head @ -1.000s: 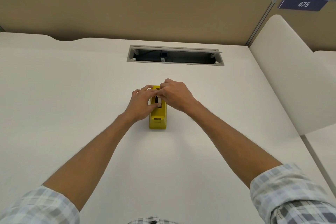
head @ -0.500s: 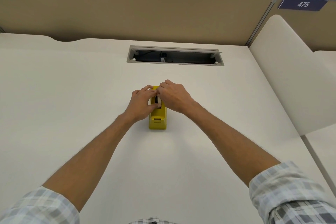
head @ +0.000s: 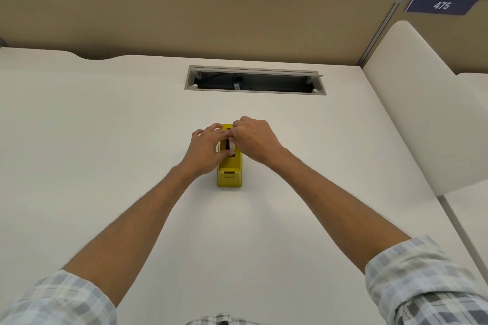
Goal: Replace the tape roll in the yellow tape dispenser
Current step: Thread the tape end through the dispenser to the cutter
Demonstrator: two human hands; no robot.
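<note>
fingers [head: 211, 131] on yellow tape dispenser [head: 229, 177]

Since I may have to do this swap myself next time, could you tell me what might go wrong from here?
Two risks, I think. The yellow tape dispenser stands free on the desk and could tip or slide under both hands. The left hand and right hand crowd the roll slot, hiding it, so the roll might seat crooked.
</note>
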